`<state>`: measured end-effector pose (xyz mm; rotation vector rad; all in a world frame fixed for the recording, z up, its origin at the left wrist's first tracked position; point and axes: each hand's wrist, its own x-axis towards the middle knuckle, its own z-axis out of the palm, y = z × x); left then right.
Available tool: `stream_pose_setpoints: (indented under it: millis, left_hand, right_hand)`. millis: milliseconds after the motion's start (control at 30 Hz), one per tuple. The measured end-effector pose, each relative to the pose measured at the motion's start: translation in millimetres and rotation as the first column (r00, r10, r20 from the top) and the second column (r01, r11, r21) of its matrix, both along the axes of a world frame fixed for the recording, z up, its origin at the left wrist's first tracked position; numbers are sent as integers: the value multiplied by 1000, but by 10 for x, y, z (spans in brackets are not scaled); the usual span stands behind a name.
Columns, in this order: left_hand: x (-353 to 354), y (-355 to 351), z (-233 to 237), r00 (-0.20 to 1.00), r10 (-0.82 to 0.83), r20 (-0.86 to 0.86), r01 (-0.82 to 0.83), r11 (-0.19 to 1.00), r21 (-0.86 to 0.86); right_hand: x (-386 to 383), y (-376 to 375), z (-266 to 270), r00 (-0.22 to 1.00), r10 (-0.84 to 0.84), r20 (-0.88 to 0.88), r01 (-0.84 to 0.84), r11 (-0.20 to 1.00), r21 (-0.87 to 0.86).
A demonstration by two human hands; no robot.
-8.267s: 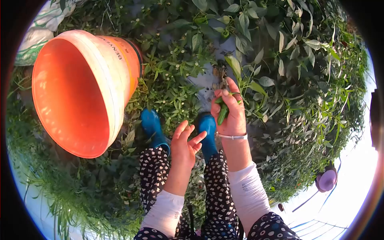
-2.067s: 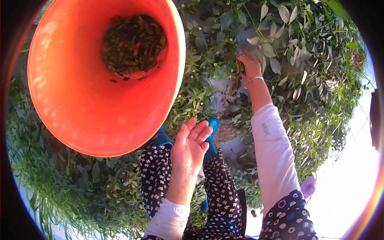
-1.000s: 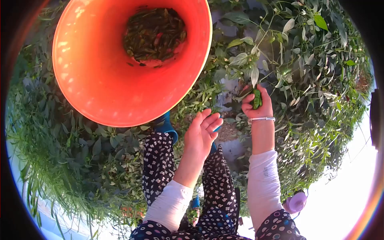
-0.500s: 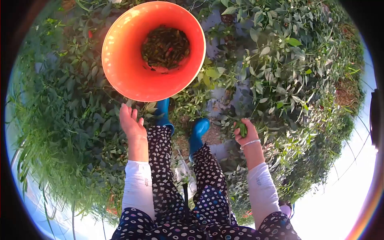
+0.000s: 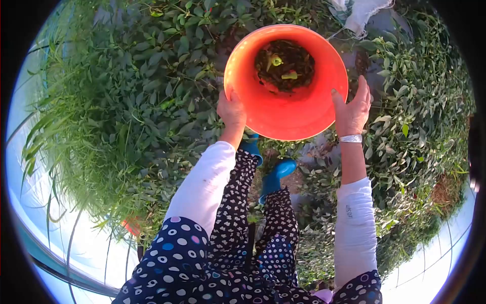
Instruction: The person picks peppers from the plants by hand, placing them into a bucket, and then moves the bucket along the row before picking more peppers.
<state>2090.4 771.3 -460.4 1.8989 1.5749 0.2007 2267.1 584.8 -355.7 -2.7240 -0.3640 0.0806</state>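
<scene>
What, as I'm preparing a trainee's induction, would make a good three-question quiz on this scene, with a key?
1. Multiple choice: what colour are the boots?
A) red
B) blue
C) white

2. True or false: the left hand is touching the bucket.

3. Fill in the missing word: the bracelet is on the person's ___ wrist.

Key: 1. B; 2. true, its thumb lies at the rim; 3. right.

Wide-mouthed orange bucket (image 5: 283, 115); likely peppers (image 5: 284, 66) piled at bottom.
</scene>
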Motion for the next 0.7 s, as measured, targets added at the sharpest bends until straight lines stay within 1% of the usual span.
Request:
stream_pose_setpoints:
  millis: [33,67,133,167,200,233,267,300,333,367,433,467,500,567,600,633,700]
  left_hand:
    - [-81,-31,-57,990,38,139,-36,999,-17]
    - [-176,-36,-46,987,34,159,-27,999,-46]
    - [-112,-35,31,975,54,215,-37,996,-84]
    - [-17,-40,112,986,63,157,-45,992,-116]
    - [68,-41,185,993,69,95,-54,987,-154]
    - [124,-29,195,990,93,104,-75,983,-168]
    - [176,7,194,989,84,126,-63,985,-162]
    - [210,46,195,987,72,141,-50,987,-154]
    - [241,77,210,993,80,85,-62,978,-198]
    - [269,127,223,992,102,70,-87,976,-199]
    - [317,178,230,997,73,19,-65,960,-273]
    - [371,198,305,994,102,48,-87,966,-244]
    - [379,199,288,992,126,26,-115,962,-248]
    - [426,221,262,998,70,11,-65,970,-233]
    - [444,216,266,996,88,33,-79,973,-218]
    - [445,214,269,995,101,22,-94,971,-221]
    - [476,234,263,997,77,30,-68,972,-227]
  right_hand:
    - [131,0,-207,982,-96,-161,92,995,-33]
    - [218,-39,-427,926,-165,-338,164,986,-32]
    - [403,-189,-825,896,-157,-415,107,984,-141]
    - [469,-115,-794,906,-143,-398,88,984,-153]
    - [508,-83,-728,906,-188,-379,146,980,-137]
    - [562,-33,-684,902,-231,-365,203,972,-115]
    - [639,-20,-741,910,-215,-354,183,975,-123]
    - [702,-35,-803,906,-230,-356,171,967,-191]
    - [760,-59,-854,899,-245,-363,157,954,-256]
    - [827,-62,-863,899,-226,-376,132,957,-260]
    - [881,-90,-921,852,-240,-465,183,969,-164]
    - [909,0,-835,817,-273,-507,204,961,-188]
    - [919,23,-836,813,-257,-523,177,964,-198]
    - [1017,-5,-865,834,-227,-502,160,972,-173]
    - [1049,-27,-882,831,-218,-512,145,973,-179]
    - [1075,-62,-908,835,-201,-512,95,970,-224]
    - [1173,-109,-964,845,-155,-512,-11,952,-306]
